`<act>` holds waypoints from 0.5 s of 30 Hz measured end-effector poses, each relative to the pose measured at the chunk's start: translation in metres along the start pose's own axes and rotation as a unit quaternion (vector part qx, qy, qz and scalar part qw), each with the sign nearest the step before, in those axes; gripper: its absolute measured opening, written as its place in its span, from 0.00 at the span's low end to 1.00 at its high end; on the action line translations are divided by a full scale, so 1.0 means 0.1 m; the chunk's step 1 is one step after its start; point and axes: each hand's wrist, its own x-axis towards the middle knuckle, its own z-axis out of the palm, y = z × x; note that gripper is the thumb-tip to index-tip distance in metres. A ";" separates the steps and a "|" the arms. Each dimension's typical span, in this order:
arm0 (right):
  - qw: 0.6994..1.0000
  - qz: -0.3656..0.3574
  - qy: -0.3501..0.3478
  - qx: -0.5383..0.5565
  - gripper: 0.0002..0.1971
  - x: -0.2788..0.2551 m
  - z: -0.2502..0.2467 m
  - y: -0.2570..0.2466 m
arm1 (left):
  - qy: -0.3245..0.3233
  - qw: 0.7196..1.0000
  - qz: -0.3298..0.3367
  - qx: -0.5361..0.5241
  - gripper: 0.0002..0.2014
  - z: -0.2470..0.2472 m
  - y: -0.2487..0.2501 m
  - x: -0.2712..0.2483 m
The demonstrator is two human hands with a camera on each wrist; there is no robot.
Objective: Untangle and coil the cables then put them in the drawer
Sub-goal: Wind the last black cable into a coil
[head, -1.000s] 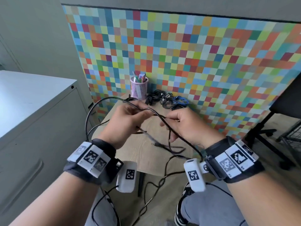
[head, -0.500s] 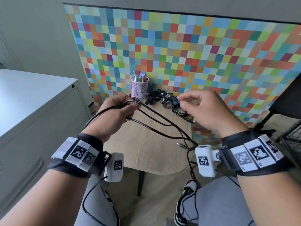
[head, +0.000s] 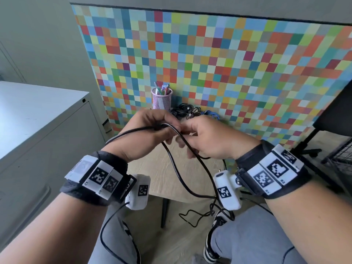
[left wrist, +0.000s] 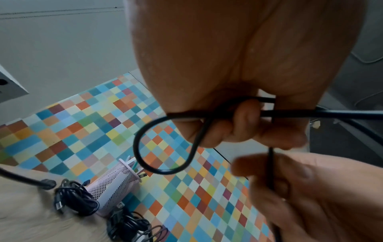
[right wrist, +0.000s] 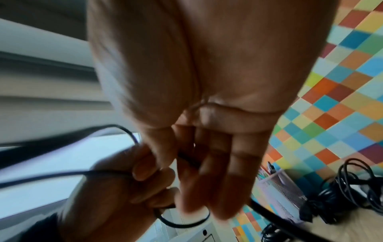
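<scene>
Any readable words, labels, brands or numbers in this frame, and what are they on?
No readable text in any view.
Left wrist band: black-and-white square marker patterns only, with tiny marks under them too small to read.
Right wrist band: same kind of markers, with tiny illegible marks.
Pens in the pink mesh cup: any print is too small to read.

A pink mesh pen cup (head: 162, 101) stands against the multicoloured checkered panel (head: 228, 63).

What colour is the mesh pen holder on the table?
Pink; the pen holder shows best in the head view.
</scene>
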 end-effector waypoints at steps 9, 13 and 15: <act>0.969 0.138 0.058 -0.196 0.22 -0.08 -0.31 0.48 | 0.126 0.965 -0.044 -0.224 0.03 -0.50 -0.28 -0.22; 0.967 0.124 0.025 -0.222 0.11 -0.07 -0.16 0.44 | 0.135 0.975 -0.071 -0.163 0.12 -0.46 -0.26 -0.21; 0.986 0.049 0.046 -0.151 0.24 -0.03 -0.05 0.30 | 0.088 0.986 -0.063 -0.124 0.08 -0.34 -0.21 -0.17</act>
